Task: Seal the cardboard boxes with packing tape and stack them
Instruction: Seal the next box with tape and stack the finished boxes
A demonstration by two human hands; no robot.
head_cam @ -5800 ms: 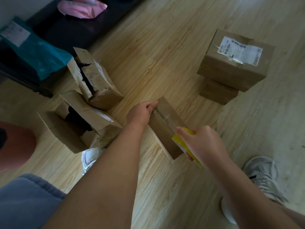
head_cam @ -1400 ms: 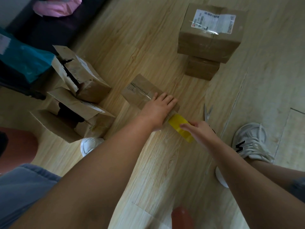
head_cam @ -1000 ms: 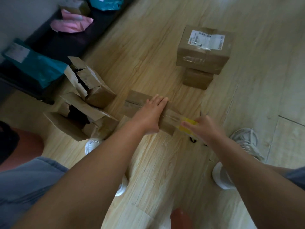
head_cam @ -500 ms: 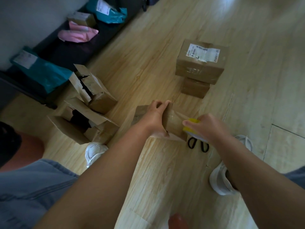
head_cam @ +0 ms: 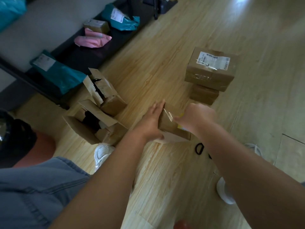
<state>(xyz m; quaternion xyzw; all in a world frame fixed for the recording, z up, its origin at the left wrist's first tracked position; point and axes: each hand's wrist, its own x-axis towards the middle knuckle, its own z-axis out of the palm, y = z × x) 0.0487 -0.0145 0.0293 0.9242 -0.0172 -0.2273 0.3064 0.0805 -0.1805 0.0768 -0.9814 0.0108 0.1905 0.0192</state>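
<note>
**Work item.** One cardboard box [head_cam: 171,125] stands on the wooden floor [head_cam: 165,171], near the middle of the visible floor area, between the two hands. A strip of clear tape [head_cam: 169,115] runs across its upper face and catches the light.

**Left hand.** The left hand [head_cam: 151,120] lies flat against the left face of the cardboard box. Its fingers [head_cam: 158,107] are straight and close together, pressed to the cardboard; the thumb reaches under the near end of the box.

**Right hand.** The right hand [head_cam: 198,117] is at the right side of the same box. Its fingers [head_cam: 183,120] are curled round a yellow tape roll [head_cam: 181,127], of which only a small part shows beneath the hand.

**Finished items.** Two sealed boxes form a stack beyond the right hand, toward the far right of the floor. The upper box [head_cam: 208,75] carries a white shipping label and rests on the smaller lower box [head_cam: 203,95].

**Remaining items.** Two open boxes, one taller [head_cam: 107,96] and one wider [head_cam: 85,128], stand touching each other to the left of the left hand, flaps up and torn.

**Other.** Black-handled scissors [head_cam: 199,148] lie on the floor just under the right forearm. Along the far left edge of the floor, a dark low shelf [head_cam: 85,58] holds teal mailer bags [head_cam: 59,76], a pink mailer [head_cam: 92,40] and a small carton [head_cam: 96,25]. White shoes [head_cam: 102,153] show beside the near open box.
</note>
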